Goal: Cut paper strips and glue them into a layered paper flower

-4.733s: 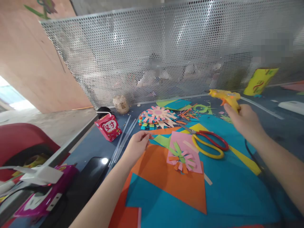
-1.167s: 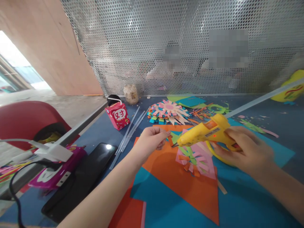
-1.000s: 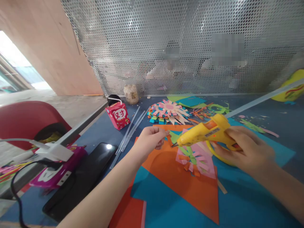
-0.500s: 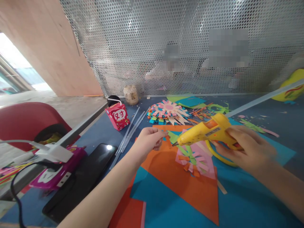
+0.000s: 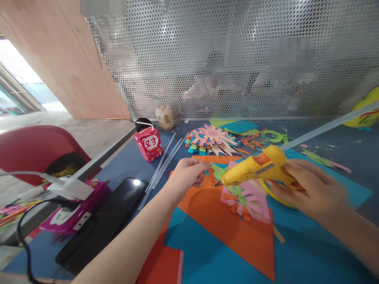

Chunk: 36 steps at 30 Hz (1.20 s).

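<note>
My right hand grips a yellow glue gun, with a long translucent glue stick poking out of its back. The dark nozzle points left, close to the lower end of an orange paper strip. That strip hangs from the pinched fingertips of my left hand. Under the gun lies a pink paper square with looped pink, orange and green strips arranged like a flower. Beneath it is an orange sheet on top of blue paper.
Finished-looking fringed paper flowers lie at the back. On the left are spare glue sticks, a red drink box, a black phone and a purple power strip with a white plug. A perforated metal panel stands behind the table.
The glue gun's nozzle has come nearer the orange strip. My left hand keeps its pinch. The whole view has shifted slightly.
</note>
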### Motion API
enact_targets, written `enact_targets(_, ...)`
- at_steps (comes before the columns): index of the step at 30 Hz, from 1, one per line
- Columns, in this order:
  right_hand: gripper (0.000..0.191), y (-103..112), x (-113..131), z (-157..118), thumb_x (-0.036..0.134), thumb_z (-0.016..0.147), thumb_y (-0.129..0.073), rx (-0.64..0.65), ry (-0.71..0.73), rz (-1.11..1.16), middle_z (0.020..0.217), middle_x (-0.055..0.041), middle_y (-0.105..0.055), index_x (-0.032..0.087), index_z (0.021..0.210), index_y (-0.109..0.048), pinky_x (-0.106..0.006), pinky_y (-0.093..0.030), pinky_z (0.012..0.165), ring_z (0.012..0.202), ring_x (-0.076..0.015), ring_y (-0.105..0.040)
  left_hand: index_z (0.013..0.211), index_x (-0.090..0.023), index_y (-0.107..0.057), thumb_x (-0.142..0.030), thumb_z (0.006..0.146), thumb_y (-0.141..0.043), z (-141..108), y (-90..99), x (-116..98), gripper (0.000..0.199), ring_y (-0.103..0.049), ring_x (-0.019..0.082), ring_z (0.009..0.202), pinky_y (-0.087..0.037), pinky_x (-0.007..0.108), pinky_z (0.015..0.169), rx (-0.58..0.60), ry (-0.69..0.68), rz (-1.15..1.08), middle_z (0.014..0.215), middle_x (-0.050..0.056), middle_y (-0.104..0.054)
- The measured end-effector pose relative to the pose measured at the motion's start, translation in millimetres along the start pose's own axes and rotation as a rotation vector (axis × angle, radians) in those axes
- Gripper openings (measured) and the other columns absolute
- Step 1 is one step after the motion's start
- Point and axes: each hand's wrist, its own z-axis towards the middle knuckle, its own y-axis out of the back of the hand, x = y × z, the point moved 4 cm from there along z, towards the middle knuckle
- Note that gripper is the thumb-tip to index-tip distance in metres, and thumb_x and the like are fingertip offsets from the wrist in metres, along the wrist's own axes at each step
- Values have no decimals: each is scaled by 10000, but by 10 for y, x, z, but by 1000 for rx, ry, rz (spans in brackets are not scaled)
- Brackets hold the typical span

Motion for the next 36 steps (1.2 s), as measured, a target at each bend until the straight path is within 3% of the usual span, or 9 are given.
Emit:
enact_targets(20,229,9,-23,30,302,744,-670,12,-60,17,790,-42,-643,170,892,-555,-197,-529,512,636,-136,-625,440,-177,-337,-183,688,-598,21,4,11,360,-213,28,356,-130,239,419,16,-8,1,381,-74,-286)
enact_targets(25,208,9,0,87,296,778,-638,37,-13,30,775,-52,-633,157,896,-538,-195,-530,506,628,-135,-625,436,-174,-341,-199,688,-609,17,9,10,368,-208,28,359,-141,234,417,20,-11,11,375,-77,-278)
enact_targets(36,198,16,-25,118,341,793,-594,48,-146,89,782,-39,-639,189,898,-522,-193,-524,433,565,-130,-629,489,-163,-420,-278,657,-655,56,41,24,311,-233,26,366,-156,212,415,-36,-65,58,383,-84,-320)
